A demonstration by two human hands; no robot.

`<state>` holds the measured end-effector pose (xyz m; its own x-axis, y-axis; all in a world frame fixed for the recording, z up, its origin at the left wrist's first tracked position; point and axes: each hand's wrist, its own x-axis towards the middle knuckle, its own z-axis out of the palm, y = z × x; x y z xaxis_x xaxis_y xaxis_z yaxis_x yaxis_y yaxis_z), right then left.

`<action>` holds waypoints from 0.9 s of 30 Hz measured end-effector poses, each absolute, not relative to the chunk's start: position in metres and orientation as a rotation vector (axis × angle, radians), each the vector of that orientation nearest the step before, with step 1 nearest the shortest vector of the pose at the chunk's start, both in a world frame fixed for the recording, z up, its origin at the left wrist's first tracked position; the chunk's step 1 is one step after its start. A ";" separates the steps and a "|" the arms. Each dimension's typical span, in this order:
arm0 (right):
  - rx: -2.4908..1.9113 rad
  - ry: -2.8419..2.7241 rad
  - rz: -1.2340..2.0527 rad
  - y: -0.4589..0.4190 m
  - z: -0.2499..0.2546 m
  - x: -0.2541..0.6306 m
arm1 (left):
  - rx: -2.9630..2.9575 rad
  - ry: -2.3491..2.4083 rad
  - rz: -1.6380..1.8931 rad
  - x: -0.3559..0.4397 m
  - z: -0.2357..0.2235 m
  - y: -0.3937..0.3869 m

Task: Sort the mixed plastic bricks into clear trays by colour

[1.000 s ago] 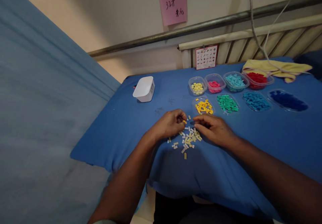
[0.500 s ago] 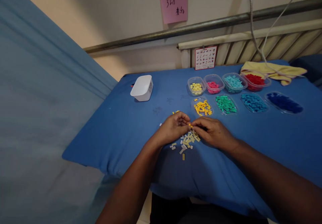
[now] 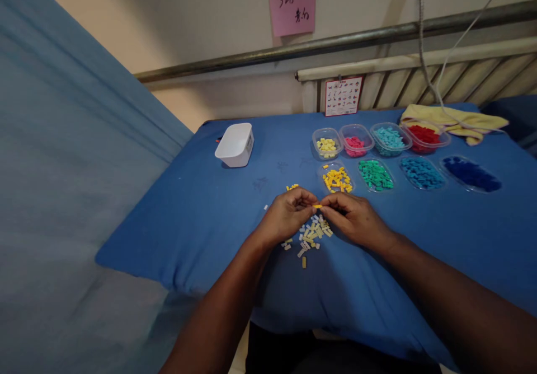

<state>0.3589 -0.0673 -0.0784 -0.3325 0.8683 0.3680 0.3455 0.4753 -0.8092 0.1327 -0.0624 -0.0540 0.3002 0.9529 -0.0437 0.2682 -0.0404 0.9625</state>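
A small orange-yellow toy brick [image 3: 318,206] is pinched between my two hands. My left hand [image 3: 289,213] grips its left end with thumb and fingertips, while my right hand [image 3: 354,215] has the other end the same way. Whether it is one brick or two joined cannot be made out. Just below my fingers lies a loose pile of pale yellow and white bricks [image 3: 312,233], one of them apart at the near side. A few orange-yellow bricks [image 3: 292,187] show behind my left hand, partly covered by it.
Clear tubs of bricks stand at the back right: orange-yellow bricks [image 3: 337,179], green bricks [image 3: 376,174], red bricks [image 3: 424,134] and other colours. A white box [image 3: 235,145] is at the back left. A yellow cloth [image 3: 457,119] lies behind the tubs, and a blue curtain [image 3: 75,167] hangs at left.
The brick between my fingertips has turned and shows more of its length now. Both hands stay together over the pile; the view has shifted slightly.
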 end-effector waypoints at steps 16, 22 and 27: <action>-1.017 -1.729 0.988 -0.063 -0.089 0.355 | 1.923 1.356 0.830 0.132 -0.035 -0.038; -0.978 -1.871 0.913 -0.065 -0.080 0.354 | 2.165 1.445 0.592 0.162 -0.031 0.026; -0.941 -1.895 0.880 -0.063 -0.079 0.355 | 2.255 1.580 0.457 0.182 -0.030 0.046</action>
<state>0.3548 -0.0630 -0.0788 -0.3803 0.8522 0.3593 0.2754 0.4752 -0.8357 0.1820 0.0465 -0.0301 0.3267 0.9431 0.0620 0.8306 -0.3178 0.4573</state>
